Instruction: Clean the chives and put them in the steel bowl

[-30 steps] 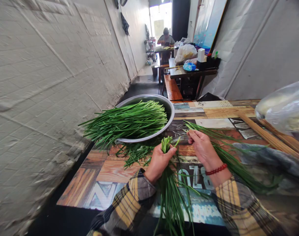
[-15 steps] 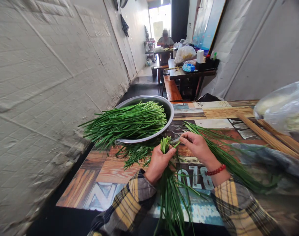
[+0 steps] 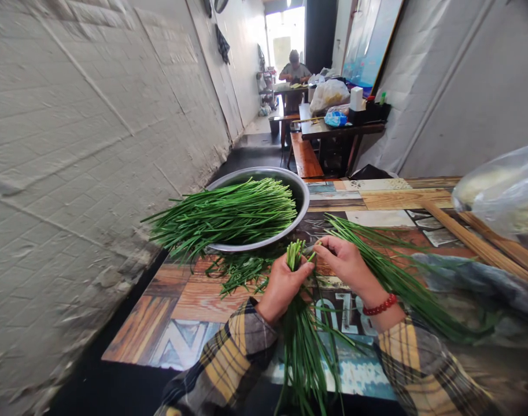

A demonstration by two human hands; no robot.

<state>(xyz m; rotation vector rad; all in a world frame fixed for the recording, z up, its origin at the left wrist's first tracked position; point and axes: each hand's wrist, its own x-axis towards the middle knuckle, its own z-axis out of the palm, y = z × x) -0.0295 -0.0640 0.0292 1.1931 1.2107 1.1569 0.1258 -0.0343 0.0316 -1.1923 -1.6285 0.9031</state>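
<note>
My left hand [image 3: 285, 283] is closed around a bunch of garlic chives [image 3: 305, 346]. Their pale cut ends stick up above the fist, and the green leaves hang down over the table's near edge. Just to the right, my right hand [image 3: 344, 263] pinches thumb and forefinger together beside one stalk end that leans out of the bunch. What lies between those fingertips is too small to make out. More garlic chives [image 3: 229, 214] fill a metal basin [image 3: 305, 199] behind my left hand. A loose pile of chives [image 3: 402, 283] lies to the right, partly behind my right wrist.
Chive scraps [image 3: 242, 274] lie in front of the basin on the patterned table [image 3: 203, 300]. At the right are wooden sticks [image 3: 476, 237], a clear plastic bag [image 3: 502, 185] and crumpled plastic [image 3: 458, 280]. A person [image 3: 295, 70] sits at a far table; a wall runs along the left.
My right fingertips have drawn slightly up and away from the leaning stalk end. My left hand keeps its hold on the bunch. The whole view has shifted a little.
</note>
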